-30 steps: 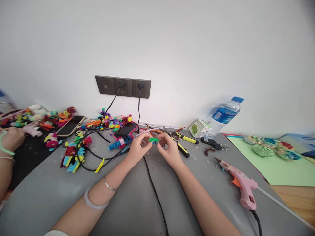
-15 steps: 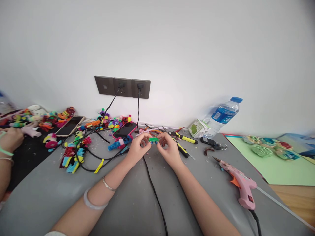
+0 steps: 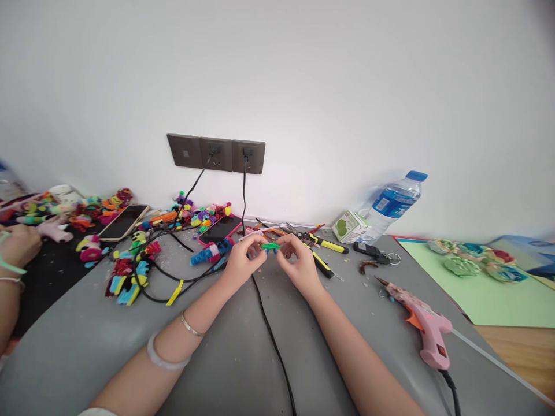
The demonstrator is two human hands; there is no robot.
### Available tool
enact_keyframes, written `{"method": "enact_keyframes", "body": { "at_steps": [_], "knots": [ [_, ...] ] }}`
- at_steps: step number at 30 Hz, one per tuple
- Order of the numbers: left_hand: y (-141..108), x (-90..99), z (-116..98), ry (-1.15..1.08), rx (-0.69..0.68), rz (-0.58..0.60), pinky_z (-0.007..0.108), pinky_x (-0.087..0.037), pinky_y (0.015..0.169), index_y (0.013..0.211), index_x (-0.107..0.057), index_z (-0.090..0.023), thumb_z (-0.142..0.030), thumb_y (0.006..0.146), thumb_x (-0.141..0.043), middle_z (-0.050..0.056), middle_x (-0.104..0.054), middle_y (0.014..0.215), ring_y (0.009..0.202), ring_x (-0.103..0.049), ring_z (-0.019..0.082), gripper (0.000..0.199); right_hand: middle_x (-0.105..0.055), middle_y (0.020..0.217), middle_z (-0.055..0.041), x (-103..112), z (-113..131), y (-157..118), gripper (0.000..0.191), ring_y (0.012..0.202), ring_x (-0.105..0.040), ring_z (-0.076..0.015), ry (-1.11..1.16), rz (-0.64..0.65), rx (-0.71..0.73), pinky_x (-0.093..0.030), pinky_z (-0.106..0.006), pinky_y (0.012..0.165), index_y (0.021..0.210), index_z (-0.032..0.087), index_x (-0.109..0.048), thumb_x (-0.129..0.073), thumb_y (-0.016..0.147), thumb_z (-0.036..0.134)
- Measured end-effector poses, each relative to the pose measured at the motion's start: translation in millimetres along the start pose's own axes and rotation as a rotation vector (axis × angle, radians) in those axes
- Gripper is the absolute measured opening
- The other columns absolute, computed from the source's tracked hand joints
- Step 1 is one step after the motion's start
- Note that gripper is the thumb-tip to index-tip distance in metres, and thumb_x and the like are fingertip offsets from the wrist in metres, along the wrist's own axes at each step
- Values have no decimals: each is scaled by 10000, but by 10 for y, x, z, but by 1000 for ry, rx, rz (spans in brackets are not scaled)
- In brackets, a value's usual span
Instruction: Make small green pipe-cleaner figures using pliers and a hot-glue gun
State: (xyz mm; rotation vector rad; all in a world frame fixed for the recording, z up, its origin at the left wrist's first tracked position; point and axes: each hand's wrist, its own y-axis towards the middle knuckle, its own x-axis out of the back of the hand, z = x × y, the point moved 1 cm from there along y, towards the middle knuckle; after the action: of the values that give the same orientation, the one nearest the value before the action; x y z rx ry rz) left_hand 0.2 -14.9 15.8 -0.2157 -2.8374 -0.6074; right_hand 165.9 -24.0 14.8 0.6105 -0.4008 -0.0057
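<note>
Between my two hands is a small, fuzzy green pipe cleaner piece [image 3: 271, 247], held level above the grey table [image 3: 208, 358]. The fingertips of my left hand [image 3: 243, 257] pinch its left end. At its right end, the thumb and fingers of my right hand [image 3: 299, 260] pinch it too. Fingers cover both ends, so its full shape is hidden. Beside my left hand lies a blue fuzzy roll [image 3: 202, 256] with a pink band. Just beyond my right hand are yellow-and-black pliers [image 3: 329, 245].
A pink glue gun [image 3: 427, 329] lies at the right, its cord running off the front. A tilted water bottle [image 3: 394, 202] leans on the wall near a small box [image 3: 348, 226]. Cables [image 3: 271, 329], phones [image 3: 125, 222] and colourful fuzzy figures [image 3: 128, 277] spread leftward. Another person's hand [image 3: 19, 245] is far left.
My hands and the green piece stay almost in the same place. The other person's hand at the far left has shifted very slightly.
</note>
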Motion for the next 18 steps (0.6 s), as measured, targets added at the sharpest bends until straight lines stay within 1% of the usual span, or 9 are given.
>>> {"method": "enact_keyframes", "body": {
  "at_steps": [2,4,7,9,11,13,15,18],
  "knots": [
    [0,3,-3,3,-3,-8,221,-437,594,913,-613,-173,-184,764,-568,27,-618,820,703,-562,129,155,-596,804,4,-3,-5,0,173,621,-520,-123,11,0,-4,-430,-256,590,946,213,-563,-531,800,126],
    [4,14,7,-3,-12,-39,219,-437,601,924,-604,-176,-180,773,-563,25,-612,834,712,-561,126,157,-624,866,-14,-3,-14,2,212,650,-541,-129,30,-6,-23,-441,-260,602,991,213,-565,-522,803,125],
    [18,44,45,-23,-1,-144,216,-442,610,941,-578,-184,-183,783,-562,27,-608,875,729,-563,124,158,-647,962,-45,14,-37,8,273,710,-565,-146,44,-42,-72,-457,-268,622,1057,216,-550,-508,802,125],
    [27,64,69,-30,21,-216,215,-447,625,945,-560,-189,-192,791,-563,27,-597,882,753,-568,128,154,-640,920,-40,29,-46,9,222,696,-555,-146,39,-54,-88,-452,-269,618,996,214,-558,-498,798,131],
    [32,75,79,-38,26,-267,215,-453,643,940,-543,-193,-203,797,-562,25,-583,885,788,-574,134,145,-608,804,-14,30,-38,3,133,650,-532,-138,42,21,-76,-440,-263,609,872,212,-559,-495,785,135],
    [32,78,70,-50,17,-293,214,-459,658,938,-527,-199,-214,798,-564,24,-571,891,818,-577,138,146,-554,697,18,12,-12,-14,97,600,-507,-127,53,155,-61,-423,-250,586,784,213,-537,-500,760,127],
    [29,77,51,-57,11,-303,213,-461,662,933,-516,-204,-226,799,-566,21,-564,890,826,-578,139,145,-521,643,38,-17,21,-38,110,563,-486,-118,47,270,-53,-400,-235,553,763,216,-528,-506,732,112],
    [26,76,24,-54,14,-310,212,-460,658,929,-513,-205,-238,796,-572,21,-560,884,822,-575,139,149,-489,595,55,-45,59,-65,128,528,-456,-110,2,344,-37,-366,-226,523,753,218,-524,-511,704,100]
  ]
}}
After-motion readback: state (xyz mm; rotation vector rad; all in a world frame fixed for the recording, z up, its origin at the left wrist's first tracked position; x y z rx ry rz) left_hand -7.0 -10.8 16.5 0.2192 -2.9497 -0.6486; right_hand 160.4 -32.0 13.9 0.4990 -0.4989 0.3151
